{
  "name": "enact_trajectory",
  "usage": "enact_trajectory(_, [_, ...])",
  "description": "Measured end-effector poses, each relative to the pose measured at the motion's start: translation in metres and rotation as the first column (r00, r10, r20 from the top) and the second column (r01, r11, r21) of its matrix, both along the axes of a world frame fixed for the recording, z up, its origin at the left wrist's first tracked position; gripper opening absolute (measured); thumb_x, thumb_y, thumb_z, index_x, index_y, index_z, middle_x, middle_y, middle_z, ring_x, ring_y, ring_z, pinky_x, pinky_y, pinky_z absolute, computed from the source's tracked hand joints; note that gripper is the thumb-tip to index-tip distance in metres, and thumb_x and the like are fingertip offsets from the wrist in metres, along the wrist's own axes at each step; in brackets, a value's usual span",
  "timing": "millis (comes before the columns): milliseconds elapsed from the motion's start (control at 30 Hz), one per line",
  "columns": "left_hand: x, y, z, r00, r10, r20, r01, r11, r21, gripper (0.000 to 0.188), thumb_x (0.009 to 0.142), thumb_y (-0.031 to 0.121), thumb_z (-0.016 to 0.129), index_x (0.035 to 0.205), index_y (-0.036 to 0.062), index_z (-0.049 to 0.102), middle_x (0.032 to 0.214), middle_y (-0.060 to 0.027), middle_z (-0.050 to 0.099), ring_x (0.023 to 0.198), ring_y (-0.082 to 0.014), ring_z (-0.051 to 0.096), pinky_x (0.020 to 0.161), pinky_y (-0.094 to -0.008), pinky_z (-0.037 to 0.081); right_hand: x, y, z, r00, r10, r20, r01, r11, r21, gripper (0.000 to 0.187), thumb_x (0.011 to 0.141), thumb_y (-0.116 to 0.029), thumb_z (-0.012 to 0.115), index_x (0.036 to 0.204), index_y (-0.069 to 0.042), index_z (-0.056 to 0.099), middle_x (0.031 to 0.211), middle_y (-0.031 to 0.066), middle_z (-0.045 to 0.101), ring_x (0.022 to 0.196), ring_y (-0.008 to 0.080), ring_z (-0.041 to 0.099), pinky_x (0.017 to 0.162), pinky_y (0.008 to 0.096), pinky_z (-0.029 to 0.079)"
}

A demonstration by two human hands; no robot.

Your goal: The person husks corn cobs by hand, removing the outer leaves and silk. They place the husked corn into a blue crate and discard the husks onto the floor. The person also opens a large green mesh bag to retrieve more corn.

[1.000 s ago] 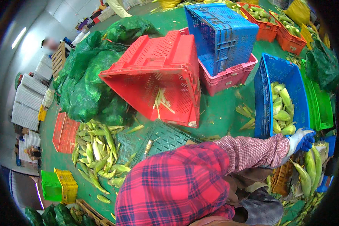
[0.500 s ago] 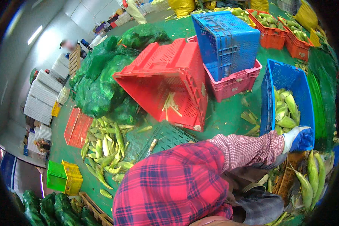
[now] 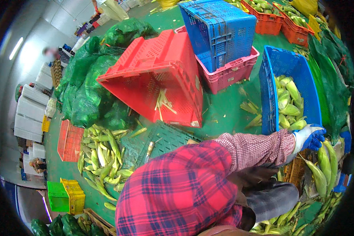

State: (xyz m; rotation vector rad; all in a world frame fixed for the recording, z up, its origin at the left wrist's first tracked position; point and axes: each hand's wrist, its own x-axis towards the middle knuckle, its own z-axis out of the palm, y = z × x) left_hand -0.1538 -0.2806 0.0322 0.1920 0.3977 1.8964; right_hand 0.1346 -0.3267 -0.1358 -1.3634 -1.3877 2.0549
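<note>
Head view: looks down over a plaid shoulder at a green floor (image 3: 228,114) strewn with crates.
Red crate (image 3: 161,74): tipped on its side, centre-left, husk scraps inside.
Blue crate (image 3: 271,86): right of centre, part-filled with green-husked corn (image 3: 289,104).
Right hand (image 3: 308,137): blue-and-white glove at the crate's near rim, fingers curled; whether they pinch anything, I cannot tell.
Left hand: out of sight.
Risk: loose cobs at the lower right could probably roll underfoot.

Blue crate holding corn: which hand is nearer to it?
Right. The gloved right hand is at the blue crate's near corner, by the corn; the left hand is out of view.
</note>
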Motion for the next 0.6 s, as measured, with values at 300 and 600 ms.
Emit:
enact_trajectory(300, [0.06, 0.009, 0.017, 0.985, -0.026, -0.168, 0.037, 0.997, 0.066, 0.02, 0.091, 0.025, 0.067, 0.107, 0.0137, 0.065, 0.082, -0.0068, 0.066, 0.061, -0.0209, 0.063, 0.053, -0.0348, 0.053, 0.05, 0.026, 0.07, 0.959, -0.268, -0.096, 0.282, 0.936, 0.212, 0.043, 0.097, -0.02, 0.048, 0.128, 0.01, 0.057, 0.124, 0.019, 0.063, 0.104, 0.0265, 0.063, 0.095, 0.0389, 0.049])
enact_trajectory(600, [0.097, -0.021, 0.04, 0.58, 0.047, -0.813, 0.084, 0.989, 0.118, 0.067, 0.078, 0.019, 0.083, 0.135, -0.0006, 0.053, 0.119, -0.0136, 0.066, 0.105, -0.0206, 0.065, 0.092, -0.0347, 0.054, 0.057, 0.07, 0.263, 0.851, -0.172, -0.496, 0.519, 0.132, 0.845, 0.033, 0.09, -0.011, 0.056, 0.119, 0.003, 0.063, 0.115, 0.0175, 0.066, 0.099, 0.0271, 0.066, 0.091, 0.039, 0.053])
